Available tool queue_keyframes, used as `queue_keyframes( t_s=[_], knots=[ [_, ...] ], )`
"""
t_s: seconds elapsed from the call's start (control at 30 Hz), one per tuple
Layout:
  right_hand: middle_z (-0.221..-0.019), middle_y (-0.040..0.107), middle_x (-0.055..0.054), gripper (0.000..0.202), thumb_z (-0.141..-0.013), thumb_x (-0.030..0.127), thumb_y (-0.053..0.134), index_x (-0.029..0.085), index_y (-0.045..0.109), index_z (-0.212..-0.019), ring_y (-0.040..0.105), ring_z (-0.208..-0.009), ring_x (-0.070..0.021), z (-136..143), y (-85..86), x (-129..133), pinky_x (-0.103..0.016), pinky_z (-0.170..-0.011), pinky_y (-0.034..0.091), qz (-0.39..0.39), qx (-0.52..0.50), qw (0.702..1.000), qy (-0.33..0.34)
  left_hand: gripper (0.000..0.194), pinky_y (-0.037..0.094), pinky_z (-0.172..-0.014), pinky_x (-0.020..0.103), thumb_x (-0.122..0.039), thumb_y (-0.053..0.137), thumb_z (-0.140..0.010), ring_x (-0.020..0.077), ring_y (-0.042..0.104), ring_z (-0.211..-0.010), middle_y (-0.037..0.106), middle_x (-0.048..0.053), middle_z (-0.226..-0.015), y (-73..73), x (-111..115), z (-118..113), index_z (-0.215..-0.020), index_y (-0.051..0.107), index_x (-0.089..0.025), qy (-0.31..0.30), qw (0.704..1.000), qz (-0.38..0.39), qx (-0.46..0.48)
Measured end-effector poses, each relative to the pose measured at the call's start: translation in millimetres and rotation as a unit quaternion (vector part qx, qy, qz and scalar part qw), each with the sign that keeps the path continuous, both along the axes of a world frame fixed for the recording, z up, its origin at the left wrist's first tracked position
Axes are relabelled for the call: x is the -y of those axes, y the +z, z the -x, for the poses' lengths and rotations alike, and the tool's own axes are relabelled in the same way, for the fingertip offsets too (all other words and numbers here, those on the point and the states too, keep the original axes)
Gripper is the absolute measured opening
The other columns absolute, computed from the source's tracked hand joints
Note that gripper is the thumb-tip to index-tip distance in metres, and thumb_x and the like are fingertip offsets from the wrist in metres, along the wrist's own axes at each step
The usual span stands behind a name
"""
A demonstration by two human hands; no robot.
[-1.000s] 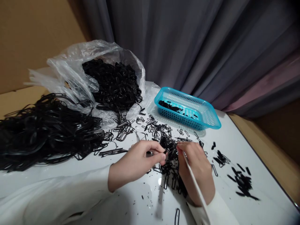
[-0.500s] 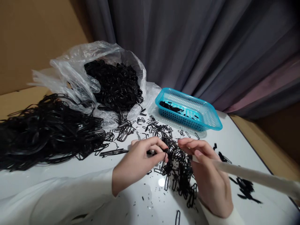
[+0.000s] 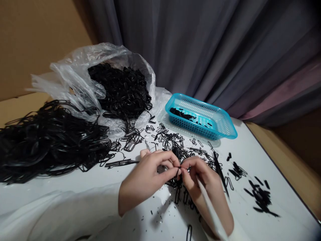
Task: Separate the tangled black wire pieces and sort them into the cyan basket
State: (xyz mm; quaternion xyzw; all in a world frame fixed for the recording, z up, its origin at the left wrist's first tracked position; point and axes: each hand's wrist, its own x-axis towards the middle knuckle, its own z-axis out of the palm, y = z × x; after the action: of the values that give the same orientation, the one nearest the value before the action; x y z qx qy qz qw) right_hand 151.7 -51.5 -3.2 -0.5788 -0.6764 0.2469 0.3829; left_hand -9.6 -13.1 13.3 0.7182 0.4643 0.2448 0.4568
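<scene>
Black piece [image 3: 179,167] pinched between left hand [image 3: 151,177] and right hand [image 3: 217,193].
Thumbs and fingertips close together on it, near the middle, above black loops [image 3: 172,137] on the white table [image 3: 253,147]; far off, a blue basket [image 3: 195,128] stands right of a plastic bag [image 3: 75,78].

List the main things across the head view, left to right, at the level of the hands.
Large black tangle → left hand → right hand → small pile of black strips.

My 2 sleeves [image 3: 100,204] are white, my loops [image 3: 176,152] black. I see a blue perforated basket [image 3: 193,126] and grey curtain [image 3: 190,43].
</scene>
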Motion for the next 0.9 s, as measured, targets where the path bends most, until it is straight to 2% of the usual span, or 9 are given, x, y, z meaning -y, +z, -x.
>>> queue_keyframes(
  t_s=[0.1,0.23,0.43,0.5,0.6,0.67,0.8,0.9],
  knots=[
    [-0.069,0.052,0.005,0.006,-0.084,0.018,0.050,0.022,0.051,-0.080,0.044,-0.056,-0.0094,-2,-3.8,-1,-0.023,-0.053,0.032,-0.015,-0.001,0.999,0.030,0.012,0.024,-0.094,0.043,-0.033,0.060,-0.084,0.0154,0.057,-0.071,0.069,-0.006,-0.070,-4.1,-1,1,-0.078,0.062,-0.023,-0.002,0.998,0.039,0.038],
    [-0.067,0.046,0.006,0.011,-0.081,0.013,0.047,0.022,0.046,-0.076,0.041,-0.056,-0.0088,-1,-3.8,1,-0.022,-0.052,0.030,0.005,-0.031,0.998,0.050,0.009,0.038,-0.079,0.030,-0.027,0.061,-0.081,0.0150,0.056,-0.077,0.066,-0.002,-0.074,-8.5,-2,-1,-0.077,0.063,-0.019,-0.024,0.980,0.138,0.145],
    [-0.067,0.043,0.006,0.014,-0.073,0.008,0.045,0.022,0.042,-0.073,0.039,-0.056,-0.0085,3,-3.8,2,-0.021,-0.051,0.028,-0.025,-0.046,0.997,0.058,0.008,0.038,-0.077,0.026,-0.022,0.059,-0.081,0.0149,0.052,-0.082,0.059,-0.001,-0.079,-6.1,-3,-3,-0.077,0.062,-0.016,-0.049,0.957,0.180,0.221],
    [-0.065,0.040,0.006,0.015,-0.070,0.007,0.043,0.022,0.040,-0.071,0.038,-0.055,-0.0086,5,-5.0,5,-0.022,-0.052,0.028,-0.031,-0.038,0.997,0.062,0.009,0.038,-0.077,0.026,-0.025,0.059,-0.083,0.0149,0.052,-0.082,0.058,-0.001,-0.079,-4.4,-7,-1,-0.079,0.062,-0.016,-0.023,0.955,0.179,0.238],
    [-0.064,0.038,0.006,0.016,-0.068,0.008,0.042,0.022,0.037,-0.069,0.036,-0.055,-0.0087,11,-5.0,10,-0.022,-0.052,0.028,-0.032,-0.037,0.996,0.075,0.011,0.037,-0.077,0.025,-0.027,0.060,-0.085,0.0130,0.050,-0.079,0.057,-0.002,-0.078,-2.5,-18,2,-0.084,0.062,-0.017,0.066,0.951,0.157,0.258],
    [-0.062,0.038,0.006,0.014,-0.069,0.010,0.044,0.022,0.037,-0.069,0.037,-0.054,-0.0088,13,-2.6,13,-0.022,-0.051,0.028,-0.018,-0.048,0.996,0.079,0.013,0.036,-0.075,0.025,-0.029,0.058,-0.087,0.0116,0.049,-0.076,0.056,-0.003,-0.077,-1.9,-24,5,-0.083,0.061,-0.017,0.101,0.942,0.156,0.280],
    [-0.058,0.039,0.007,0.009,-0.082,0.023,0.045,0.023,0.042,-0.074,0.035,-0.049,-0.0085,6,4.2,9,-0.022,-0.045,0.027,0.032,-0.098,0.994,0.035,0.017,0.036,-0.074,0.025,-0.030,0.057,-0.089,0.0104,0.050,-0.076,0.057,-0.003,-0.078,-1.4,-28,8,-0.080,0.061,-0.016,0.089,0.927,0.169,0.322],
    [-0.062,0.042,0.006,0.015,-0.089,0.034,0.045,0.023,0.044,-0.078,0.037,-0.053,-0.0098,-10,5.3,2,-0.022,-0.048,0.031,0.024,-0.100,0.992,-0.076,0.017,0.036,-0.075,0.025,-0.031,0.058,-0.089,0.0101,0.052,-0.077,0.059,-0.003,-0.079,-0.6,-26,7,-0.082,0.063,-0.016,0.076,0.929,0.172,0.319]
  ],
)
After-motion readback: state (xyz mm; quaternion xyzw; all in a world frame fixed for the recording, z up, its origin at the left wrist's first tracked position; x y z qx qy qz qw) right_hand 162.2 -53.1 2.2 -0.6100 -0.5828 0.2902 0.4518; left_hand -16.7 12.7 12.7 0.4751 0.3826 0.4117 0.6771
